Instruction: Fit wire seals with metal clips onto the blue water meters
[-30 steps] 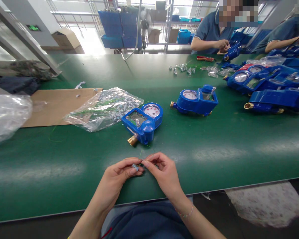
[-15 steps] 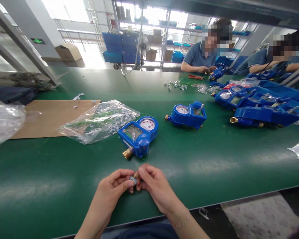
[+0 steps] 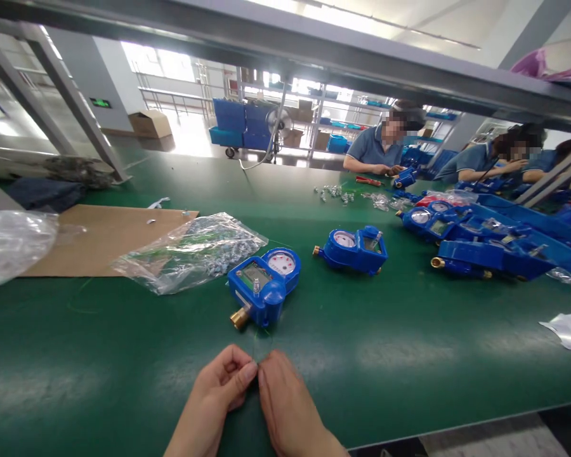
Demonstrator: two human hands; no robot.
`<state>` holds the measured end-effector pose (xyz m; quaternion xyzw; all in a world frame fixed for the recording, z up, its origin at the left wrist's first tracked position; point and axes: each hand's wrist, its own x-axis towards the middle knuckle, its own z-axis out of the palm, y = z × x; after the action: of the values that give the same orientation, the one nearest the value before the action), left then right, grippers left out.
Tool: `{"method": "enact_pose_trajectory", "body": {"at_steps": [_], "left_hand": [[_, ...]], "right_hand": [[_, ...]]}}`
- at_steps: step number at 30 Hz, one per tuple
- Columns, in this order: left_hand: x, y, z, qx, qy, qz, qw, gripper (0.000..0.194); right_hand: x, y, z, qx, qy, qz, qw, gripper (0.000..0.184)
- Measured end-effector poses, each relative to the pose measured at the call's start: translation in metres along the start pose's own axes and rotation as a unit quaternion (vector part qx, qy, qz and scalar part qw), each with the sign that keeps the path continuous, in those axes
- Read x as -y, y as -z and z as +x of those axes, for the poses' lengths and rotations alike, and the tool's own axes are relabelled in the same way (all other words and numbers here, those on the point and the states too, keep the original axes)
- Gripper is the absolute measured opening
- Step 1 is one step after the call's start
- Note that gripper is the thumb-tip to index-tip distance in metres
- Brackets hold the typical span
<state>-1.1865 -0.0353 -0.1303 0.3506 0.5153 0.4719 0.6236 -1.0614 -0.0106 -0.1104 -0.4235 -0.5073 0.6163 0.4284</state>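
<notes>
My left hand [image 3: 221, 390] is closed in a pinch, its thumb and forefinger tips meeting those of my right hand [image 3: 285, 400]. The right fingers are pressed together, and what either hand holds is hidden. A thin green strand [image 3: 261, 333] runs between the fingertips and the nearest blue water meter [image 3: 269, 292], which lies just beyond my hands with its brass fitting [image 3: 239, 318] towards me. To its left, a clear plastic bag [image 3: 219, 251] holds many small pale blue-grey pieces with green strands.
A second blue meter [image 3: 354, 249] lies to the right, before a heap of meters [image 3: 495, 257] and a blue tray [image 3: 566, 238]. Cardboard [image 3: 99, 241] lies at left. Small metallic parts [image 3: 335, 192] and red-handled pliers [image 3: 368, 181] lie farther back. Co-workers sit across the table.
The view has tilted up. The small pale blue piece seen between my fingers is now hidden. My right hand has turned, its back now towards me, and my fingertips have come together.
</notes>
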Motion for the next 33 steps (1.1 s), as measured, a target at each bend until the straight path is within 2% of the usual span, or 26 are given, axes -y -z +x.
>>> {"method": "enact_pose_trajectory", "body": {"at_steps": [5, 8, 10, 13, 14, 16, 18, 19, 20, 23, 24, 26, 28, 30, 33], "left_hand": [[0.0, -0.011, 0.003, -0.069, -0.116, 0.118, 0.984, 0.019], [-0.003, -0.011, 0.009, -0.04, -0.079, 0.05, 0.995, 0.025], [-0.005, -0.009, 0.011, -0.011, -0.045, 0.0, 0.999, 0.028], [-0.007, -0.008, 0.012, -0.029, -0.074, 0.037, 0.996, 0.023], [-0.008, -0.009, 0.012, -0.037, -0.084, 0.047, 0.995, 0.022], [-0.008, -0.01, 0.012, -0.034, -0.071, 0.012, 0.997, 0.023], [-0.007, -0.012, 0.013, -0.007, -0.036, -0.055, 0.998, 0.027], [-0.007, -0.012, 0.013, 0.001, -0.029, -0.068, 0.997, 0.028], [-0.008, -0.013, 0.014, 0.0, -0.035, -0.057, 0.998, 0.028], [-0.01, -0.013, 0.015, -0.034, -0.09, 0.049, 0.994, 0.025], [-0.011, -0.013, 0.016, -0.038, -0.098, 0.065, 0.992, 0.025], [-0.012, -0.013, 0.017, -0.019, -0.075, 0.025, 0.997, 0.026], [-0.011, -0.013, 0.018, 0.011, -0.033, -0.051, 0.998, 0.03], [-0.009, -0.013, 0.019, 0.011, -0.034, -0.054, 0.998, 0.029], [-0.007, -0.011, 0.021, -0.037, -0.107, 0.081, 0.99, 0.023]], "right_hand": [[-0.006, 0.006, -0.006, 0.02, 0.023, -0.082, 0.996, 0.037], [-0.012, 0.011, -0.007, 0.019, 0.031, -0.125, 0.991, 0.04], [-0.013, 0.013, -0.005, 0.022, 0.008, -0.1, 0.995, 0.04], [-0.014, 0.013, 0.0, 0.087, -0.081, -0.007, 0.993, 0.037], [-0.015, 0.012, 0.001, 0.095, -0.089, 0.0, 0.992, 0.035], [-0.016, 0.011, 0.002, 0.052, -0.027, -0.066, 0.996, 0.035], [-0.018, 0.01, 0.002, -0.014, 0.066, -0.169, 0.983, 0.035], [-0.018, 0.01, 0.002, -0.023, 0.084, -0.196, 0.977, 0.035], [-0.019, 0.01, 0.001, -0.013, 0.079, -0.196, 0.977, 0.036], [-0.018, 0.013, 0.001, 0.06, -0.005, -0.102, 0.993, 0.036], [-0.018, 0.014, 0.002, 0.065, -0.008, -0.101, 0.993, 0.035], [-0.019, 0.015, 0.003, 0.03, 0.043, -0.176, 0.983, 0.031], [-0.02, 0.016, 0.003, -0.017, 0.106, -0.257, 0.96, 0.027], [-0.021, 0.017, 0.004, -0.006, 0.093, -0.231, 0.968, 0.028], [-0.017, 0.019, 0.005, 0.089, -0.01, -0.08, 0.993, 0.035]]}}
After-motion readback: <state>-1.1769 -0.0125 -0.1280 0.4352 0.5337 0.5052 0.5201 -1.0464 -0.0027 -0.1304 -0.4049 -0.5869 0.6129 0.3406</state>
